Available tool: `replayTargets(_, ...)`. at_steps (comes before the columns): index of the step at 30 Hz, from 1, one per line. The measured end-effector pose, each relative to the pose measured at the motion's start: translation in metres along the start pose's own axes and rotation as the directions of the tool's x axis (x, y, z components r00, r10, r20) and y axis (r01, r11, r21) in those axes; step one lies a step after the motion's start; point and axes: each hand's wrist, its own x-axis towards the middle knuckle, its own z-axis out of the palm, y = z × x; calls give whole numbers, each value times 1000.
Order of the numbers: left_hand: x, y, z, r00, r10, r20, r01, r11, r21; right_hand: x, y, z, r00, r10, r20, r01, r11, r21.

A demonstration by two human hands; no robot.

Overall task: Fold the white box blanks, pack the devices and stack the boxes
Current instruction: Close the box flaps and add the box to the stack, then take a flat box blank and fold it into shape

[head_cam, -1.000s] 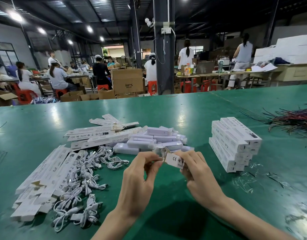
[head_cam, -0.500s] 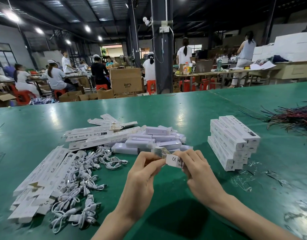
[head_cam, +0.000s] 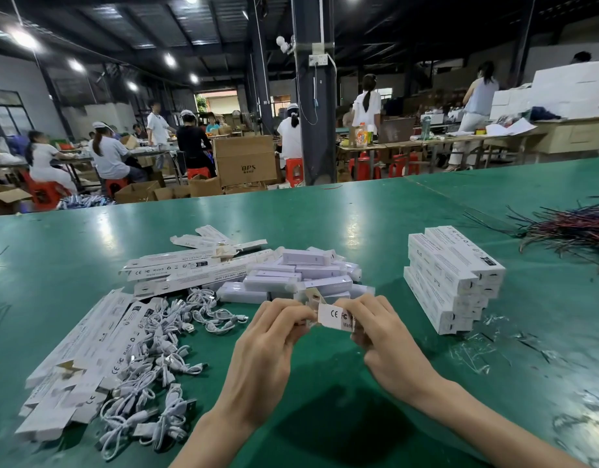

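Head view looks down at two busy hands over the green table [head_cam: 325, 211]. The left hand [head_cam: 267, 336] and the right hand [head_cam: 389, 339] both pinch one small white box [head_cam: 335, 318], lifted up close so its end flap can be folded, I think. What is inside is hidden (fingers cover most of it). Loose devices [head_cam: 301, 275] lie just behind, easy to grab. Flat box blanks [head_cam: 78, 346] and white cables [head_cam: 156, 352] wait on the left. A stack of closed boxes [head_cam: 453, 282] sits on the right.
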Motion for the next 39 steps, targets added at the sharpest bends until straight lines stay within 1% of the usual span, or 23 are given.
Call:
replayTargets(3, 0, -1, 0, 1000, -9, 0, 9, 999, 31, 0, 0, 1, 1000, 3, 1, -3, 1000, 10)
replayTargets(7, -1, -4, 0, 1000, -17, -4, 17, 999, 30, 1, 0, 2, 1000, 4, 21, -5, 1000, 21)
replayTargets(11, 0, -10, -3, 998, 58, -26, -55, 993, 108, 3, 1, -1, 997, -9, 80, 6, 999, 31)
replayTargets(15, -2, -17, -3, 993, 116, -9, -112, 972, 208, 4, 3, -3, 988, -22, 154, 12, 998, 66)
replayTargets(18, -3, -20, -3, 991, 136, -19, -128, 966, 223, 6, 5, -5, 980, -27, 196, 5, 994, 113)
replayTargets(20, -3, -20, -2, 991, 129, -37, -121, 976, 179, 7, 6, -7, 977, -33, 210, 8, 993, 116)
replayTargets(22, -2, -19, -2, 997, 55, -48, -51, 995, 85, 8, 9, -8, 977, -31, 212, 12, 996, 93)
replayTargets(24, 0, -17, -1, 998, -64, -25, 64, 998, -8, 8, 9, -8, 976, -29, 217, 16, 998, 64)
replayTargets(27, 0, -12, 1, 961, -276, 18, 275, 947, -168, 6, 9, -8, 973, -23, 229, 25, 1000, -5)
replayTargets(29, -1, -9, 2, 932, -362, 22, 358, 907, -222, 5, 9, -8, 974, -7, 227, 16, 999, -38)
replayTargets(32, -1, -2, 5, 919, -394, -2, 383, 894, -235, 5, 8, -8, 977, -4, 213, 11, 999, -34)
replayTargets(37, -2, 1, 8, 886, -461, -49, 426, 851, -307, 7, 8, -6, 978, -28, 208, 18, 999, 49)
replayTargets(39, -3, -3, 7, 888, -452, -80, 413, 863, -291, 6, 7, -5, 975, -47, 218, 34, 997, 64)
